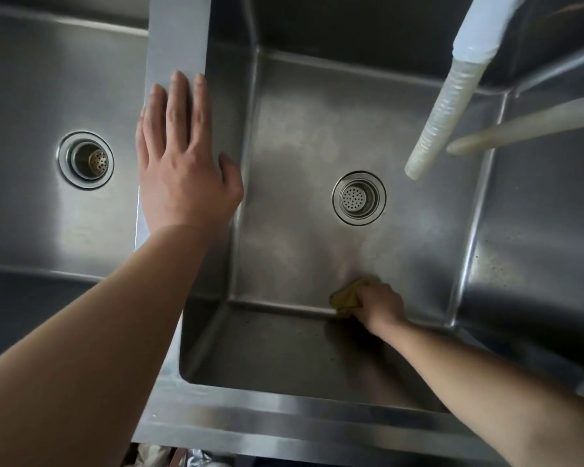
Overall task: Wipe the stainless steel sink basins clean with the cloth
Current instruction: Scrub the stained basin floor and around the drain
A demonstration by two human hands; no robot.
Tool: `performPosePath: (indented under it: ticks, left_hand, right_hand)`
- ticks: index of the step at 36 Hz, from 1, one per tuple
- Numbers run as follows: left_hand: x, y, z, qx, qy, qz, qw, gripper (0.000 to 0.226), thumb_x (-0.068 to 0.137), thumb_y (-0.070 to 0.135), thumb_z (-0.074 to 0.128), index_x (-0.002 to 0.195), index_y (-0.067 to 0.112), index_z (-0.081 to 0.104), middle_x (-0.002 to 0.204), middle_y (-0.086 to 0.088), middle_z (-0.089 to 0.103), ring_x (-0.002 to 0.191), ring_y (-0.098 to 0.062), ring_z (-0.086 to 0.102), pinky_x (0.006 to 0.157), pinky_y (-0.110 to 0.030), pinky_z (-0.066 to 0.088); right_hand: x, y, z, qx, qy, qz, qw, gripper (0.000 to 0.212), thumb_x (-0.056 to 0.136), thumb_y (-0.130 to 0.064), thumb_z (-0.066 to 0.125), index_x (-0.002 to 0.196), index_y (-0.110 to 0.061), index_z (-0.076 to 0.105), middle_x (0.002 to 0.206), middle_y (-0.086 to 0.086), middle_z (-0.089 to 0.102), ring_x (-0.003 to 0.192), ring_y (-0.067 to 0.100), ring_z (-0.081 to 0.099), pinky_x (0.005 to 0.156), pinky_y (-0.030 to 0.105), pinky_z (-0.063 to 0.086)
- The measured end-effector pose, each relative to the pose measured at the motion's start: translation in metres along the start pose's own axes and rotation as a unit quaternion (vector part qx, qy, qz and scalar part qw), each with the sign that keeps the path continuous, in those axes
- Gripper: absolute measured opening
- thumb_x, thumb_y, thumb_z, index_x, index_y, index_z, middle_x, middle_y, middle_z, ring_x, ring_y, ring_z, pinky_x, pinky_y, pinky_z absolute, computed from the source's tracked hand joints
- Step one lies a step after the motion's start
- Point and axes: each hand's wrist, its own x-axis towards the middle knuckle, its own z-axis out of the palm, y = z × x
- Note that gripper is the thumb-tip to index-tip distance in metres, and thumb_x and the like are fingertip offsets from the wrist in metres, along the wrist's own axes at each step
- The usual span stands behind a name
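Observation:
Two stainless steel basins lie below me: the left basin and the middle basin, each with a round drain strainer. My right hand is down in the middle basin, shut on a bunched yellow-green cloth. The cloth presses on the basin floor where it meets the near wall. My left hand rests flat, fingers spread, on the steel divider between the two basins, thumb over its right edge.
A white ribbed hose hangs over the middle basin's right side, its end above the floor. A second pale hose reaches in from the right. The middle drain sits mid-floor; the left drain too. Dark specks dot the right wall.

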Motion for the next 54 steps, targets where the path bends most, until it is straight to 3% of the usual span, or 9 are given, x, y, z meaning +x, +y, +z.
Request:
performPosePath:
  ticks: [3, 17, 24, 31, 37, 42, 46, 52, 54]
  left_hand:
    - [0.001, 0.001, -0.001, 0.001, -0.004, -0.005, 1.000, 0.086, 0.080, 0.027, 0.051, 0.159, 0.016, 0.019, 0.165, -0.010, 0.021, 0.152, -0.035, 0.017, 0.123, -0.048, 0.015]
    - [0.000, -0.001, 0.000, 0.000, -0.017, 0.003, 1.000, 0.086, 0.082, 0.028, 0.051, 0.160, 0.016, 0.018, 0.166, -0.009, 0.018, 0.152, -0.034, 0.015, 0.124, -0.046, 0.014]
    - [0.000, -0.005, 0.002, -0.030, -0.021, 0.009, 0.999, 0.086, 0.083, 0.028, 0.053, 0.160, 0.018, 0.015, 0.166, -0.010, 0.017, 0.153, -0.034, 0.012, 0.124, -0.046, 0.011]
    - [-0.003, -0.004, -0.003, -0.046, -0.034, 0.013, 0.998, 0.087, 0.082, 0.024, 0.050, 0.160, 0.016, 0.013, 0.167, -0.011, 0.014, 0.153, -0.035, 0.009, 0.125, -0.047, 0.009]
    - [-0.012, 0.001, -0.020, -0.056, -0.056, 0.031, 0.996, 0.079, 0.086, 0.021, 0.050, 0.159, 0.013, 0.020, 0.166, -0.012, 0.016, 0.153, -0.036, 0.010, 0.125, -0.046, 0.008]
    - [-0.034, 0.022, -0.028, -0.136, -0.003, 0.118, 0.984, 0.056, 0.084, 0.007, 0.052, 0.140, 0.009, 0.055, 0.146, -0.014, 0.051, 0.139, -0.039, 0.037, 0.117, -0.046, 0.028]
    - [-0.068, 0.072, -0.018, -0.325, -0.176, 0.027, 0.929, 0.039, 0.088, 0.011, 0.060, 0.124, 0.023, 0.066, 0.114, 0.005, 0.071, 0.098, -0.016, 0.062, 0.092, -0.027, 0.047]
    - [-0.098, 0.139, 0.011, -0.539, -0.413, -0.117, 0.724, 0.053, 0.087, -0.003, 0.071, 0.137, 0.009, 0.056, 0.122, -0.009, 0.065, 0.106, -0.013, 0.062, 0.096, -0.023, 0.050]
    - [-0.099, 0.149, 0.020, -0.556, -0.435, -0.116, 0.699, 0.048, 0.087, -0.006, 0.068, 0.133, 0.003, 0.058, 0.117, -0.010, 0.068, 0.104, -0.016, 0.064, 0.099, -0.028, 0.050]
  right_hand:
    - [0.008, -0.013, -0.012, 0.009, 0.014, -0.003, 1.000, 0.008, 0.078, -0.038, 0.065, 0.082, -0.032, 0.063, 0.114, -0.001, 0.069, 0.104, 0.027, 0.065, 0.075, 0.027, 0.051]
    - [0.106, -0.067, -0.121, 0.185, 0.168, 0.086, 0.964, 0.034, 0.085, -0.021, 0.060, 0.118, -0.015, 0.069, 0.129, 0.015, 0.057, 0.112, 0.039, 0.059, 0.094, 0.038, 0.049]
    - [0.071, -0.079, -0.135, 0.444, 0.243, 0.120, 0.854, 0.035, 0.076, -0.023, 0.067, 0.103, -0.031, 0.046, 0.089, -0.002, 0.062, 0.086, 0.027, 0.064, 0.075, 0.039, 0.054]
    - [0.004, -0.051, -0.149, 0.618, 0.201, 0.071, 0.757, 0.026, 0.077, 0.000, 0.067, 0.084, -0.024, 0.071, 0.070, -0.002, 0.067, 0.059, 0.014, 0.062, 0.053, 0.023, 0.049]
    - [-0.055, -0.022, -0.150, 0.691, 0.137, 0.067, 0.706, 0.031, 0.090, 0.000, 0.060, 0.104, -0.027, 0.065, 0.085, -0.003, 0.070, 0.075, 0.016, 0.067, 0.066, 0.035, 0.053]
    - [-0.079, -0.001, -0.140, 0.685, 0.132, 0.045, 0.715, 0.033, 0.094, -0.002, 0.056, 0.095, -0.034, 0.064, 0.088, -0.011, 0.073, 0.085, 0.014, 0.070, 0.080, 0.038, 0.053]
    - [-0.082, 0.013, -0.133, 0.695, 0.087, -0.001, 0.714, 0.035, 0.098, -0.001, 0.051, 0.115, -0.031, 0.060, 0.111, 0.002, 0.070, 0.097, 0.026, 0.070, 0.086, 0.047, 0.055]
    - [-0.085, 0.034, -0.137, 0.741, -0.068, -0.125, 0.657, 0.035, 0.098, 0.000, 0.042, 0.122, -0.015, 0.062, 0.111, 0.011, 0.073, 0.098, 0.028, 0.071, 0.085, 0.049, 0.058]
    - [-0.084, 0.042, -0.141, 0.748, -0.103, -0.159, 0.636, 0.037, 0.095, 0.001, 0.041, 0.121, -0.012, 0.064, 0.109, 0.012, 0.072, 0.096, 0.028, 0.070, 0.085, 0.049, 0.057]
